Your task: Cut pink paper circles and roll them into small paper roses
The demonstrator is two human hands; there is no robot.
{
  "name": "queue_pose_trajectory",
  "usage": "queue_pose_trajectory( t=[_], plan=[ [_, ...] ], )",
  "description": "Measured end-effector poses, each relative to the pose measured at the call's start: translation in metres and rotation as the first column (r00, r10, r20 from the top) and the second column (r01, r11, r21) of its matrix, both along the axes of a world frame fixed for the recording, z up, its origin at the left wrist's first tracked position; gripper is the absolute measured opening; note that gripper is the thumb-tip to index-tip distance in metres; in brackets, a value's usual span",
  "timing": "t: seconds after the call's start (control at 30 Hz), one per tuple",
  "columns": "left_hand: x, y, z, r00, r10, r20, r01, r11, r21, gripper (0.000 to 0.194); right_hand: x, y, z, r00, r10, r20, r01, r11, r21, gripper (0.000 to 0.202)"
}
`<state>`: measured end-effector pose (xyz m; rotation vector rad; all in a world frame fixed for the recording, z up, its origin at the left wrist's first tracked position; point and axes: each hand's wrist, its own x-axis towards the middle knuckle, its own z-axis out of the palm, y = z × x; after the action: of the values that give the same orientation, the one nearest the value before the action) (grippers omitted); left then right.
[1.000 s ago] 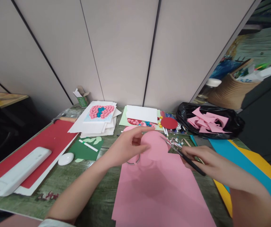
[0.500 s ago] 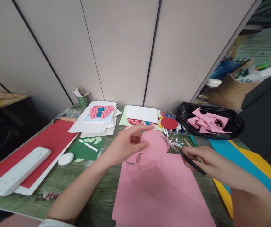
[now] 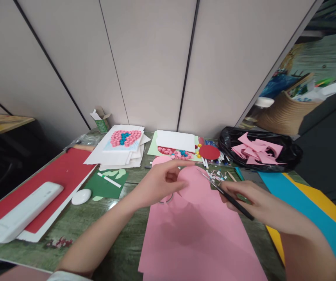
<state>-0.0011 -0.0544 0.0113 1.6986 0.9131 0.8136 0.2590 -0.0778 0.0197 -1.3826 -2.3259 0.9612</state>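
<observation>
The scissors (image 3: 223, 192) point up and to the left, away from the person. Their long side runs on a slant, with the black handles low on the right and the thin tips up at the pink circle (image 3: 194, 186). The tips are at the top right edge of the circle. I cannot tell how far apart the blades are.

The circle is in the air over the top end of the big pink sheet (image 3: 203, 238), near the middle of the desk (image 3: 124, 230). It is tipped, and its flat side faces the person.

The left hand (image 3: 160, 182) is partly closed. It pinches the left side of the circle with the thumb in front, and one finger reaches out long over the top. The right hand (image 3: 245, 199) is curled around the scissors' handles.

Little paper bits (image 3: 217, 175) lie just past the scissors. A red circle (image 3: 209, 152) is behind them. On the right, pink scraps (image 3: 257, 150) sit in a black bag (image 3: 294, 154), with a blue sheet (image 3: 305, 210) and a yellow sheet (image 3: 322, 196) in front of it. On the left are a heart picture (image 3: 125, 138) on white papers (image 3: 96, 154), a green sheet (image 3: 105, 188) and a red sheet (image 3: 68, 168) with a long white thing (image 3: 25, 212) on it.
</observation>
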Motion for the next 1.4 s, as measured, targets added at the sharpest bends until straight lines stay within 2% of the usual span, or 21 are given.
queue_pose_trajectory(
  t=[0.33,0.7,0.97,1.03,1.13,1.27,1.4],
  plan=[
    [-0.001,-0.001,0.001,1.000,-0.016,0.012,0.016,1.000,0.005,0.041,0.003,0.000,0.001,0.999,0.012,0.049,-0.012,1.000,0.009,0.022],
    [-0.006,-0.001,0.010,0.995,-0.066,-0.069,0.068,0.997,0.034,0.041,0.009,0.001,-0.001,0.999,0.049,0.012,-0.050,0.999,0.006,0.018],
    [-0.009,-0.001,0.012,0.990,-0.087,-0.112,0.092,0.995,0.044,0.040,0.008,0.000,0.001,0.997,0.062,0.046,-0.063,0.998,0.015,0.018],
    [-0.007,0.000,0.009,0.997,-0.050,-0.054,0.051,0.998,0.028,0.042,0.006,0.001,0.000,0.998,0.048,0.041,-0.049,0.999,0.024,0.021],
    [0.002,0.000,0.001,0.988,0.045,0.148,-0.037,0.998,-0.055,0.050,0.002,0.004,-0.002,1.000,0.016,-0.010,-0.016,0.999,0.045,0.025],
    [0.015,0.000,-0.009,0.913,0.172,0.371,-0.119,0.980,-0.161,0.063,-0.003,0.007,-0.006,0.998,-0.004,-0.069,0.007,0.999,0.033,0.020],
    [0.020,-0.002,-0.013,0.860,0.237,0.453,-0.179,0.970,-0.166,0.059,-0.006,0.005,-0.007,0.993,-0.039,-0.110,0.040,0.999,0.006,0.016]
  ],
)
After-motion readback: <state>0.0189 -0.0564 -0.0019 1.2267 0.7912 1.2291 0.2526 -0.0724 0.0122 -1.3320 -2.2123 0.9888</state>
